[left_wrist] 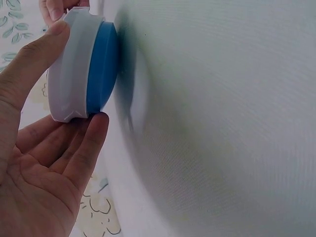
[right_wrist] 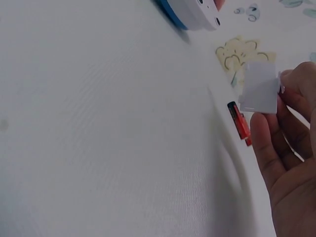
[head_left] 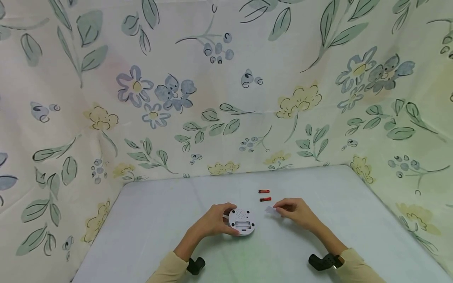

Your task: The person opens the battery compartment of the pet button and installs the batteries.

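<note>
My left hand (head_left: 215, 221) grips a round white device (head_left: 241, 214) by its left side, thumb and fingers on opposite edges. Its underside faces up, with a speaker grille, dark feet and a battery compartment (head_left: 243, 225) that has no batteries in it. From the left wrist view, the device's lower part (left_wrist: 102, 69) is blue and sits close to the white surface. A small white battery cover (right_wrist: 260, 88) is pinched between the thumb and fingers of my right hand (head_left: 296, 211), just above the table and right of the device.
Two red-and-black batteries (head_left: 264, 191) (head_left: 265, 199) lie on the white table (head_left: 170, 204) beyond the right hand. A floral cloth (head_left: 219, 78) hangs behind and along both sides of the table. Dark wrist cameras (head_left: 196, 266) (head_left: 322, 262) are strapped to both wrists.
</note>
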The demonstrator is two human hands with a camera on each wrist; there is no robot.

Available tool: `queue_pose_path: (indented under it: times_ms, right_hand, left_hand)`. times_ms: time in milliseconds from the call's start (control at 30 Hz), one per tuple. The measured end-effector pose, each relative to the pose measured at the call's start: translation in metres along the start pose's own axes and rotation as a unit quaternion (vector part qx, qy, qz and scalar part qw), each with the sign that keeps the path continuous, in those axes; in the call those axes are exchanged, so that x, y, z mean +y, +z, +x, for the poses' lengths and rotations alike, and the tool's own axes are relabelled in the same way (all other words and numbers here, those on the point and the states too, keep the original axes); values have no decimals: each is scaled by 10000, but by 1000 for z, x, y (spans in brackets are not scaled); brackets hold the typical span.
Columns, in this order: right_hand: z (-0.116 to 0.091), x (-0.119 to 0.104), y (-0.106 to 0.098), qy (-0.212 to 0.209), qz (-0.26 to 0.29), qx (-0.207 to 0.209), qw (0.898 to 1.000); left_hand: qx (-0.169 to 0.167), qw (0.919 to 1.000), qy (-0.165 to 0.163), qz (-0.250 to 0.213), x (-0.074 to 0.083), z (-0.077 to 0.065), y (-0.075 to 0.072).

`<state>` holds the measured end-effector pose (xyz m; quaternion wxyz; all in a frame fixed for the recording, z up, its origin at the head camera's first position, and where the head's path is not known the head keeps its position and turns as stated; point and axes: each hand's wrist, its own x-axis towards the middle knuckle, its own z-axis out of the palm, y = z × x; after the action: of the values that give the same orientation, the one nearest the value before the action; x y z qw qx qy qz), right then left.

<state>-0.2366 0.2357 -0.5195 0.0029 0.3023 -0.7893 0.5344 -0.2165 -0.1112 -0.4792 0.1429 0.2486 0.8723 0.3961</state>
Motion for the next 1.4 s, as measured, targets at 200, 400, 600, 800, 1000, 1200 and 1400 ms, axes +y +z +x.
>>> queue_pose_path:
  times_ms: [200,400,600,800,1000,1200,1400]
  right_hand:
    - [-5,6,-8,-7,-100,29,9999]
    - [-8,7,-14,121,-274,46,9995]
    - [-10,-12,-17,190,-312,-61,9993]
    - [-12,1,-21,182,-364,-158,9990]
    - [-14,4,-21,144,-463,-219,9986]
    - [-15,12,-22,101,-402,-274,9988]
    - [-16,11,-25,23,-299,-477,9984]
  left_hand:
    - [12,10000,67,36,0,0,0]
    - [-8,9999,108,25,1,-1,-1]
    - [-35,9999,130,87,1,-1,-2]
    - [-21,9999,135,86,0,0,-2]
    - [3,10000,76,19,0,-2,-1]
    - [8,10000,68,-33,1,-2,-1]
    - [9,9999,110,-7,1,-2,-1]
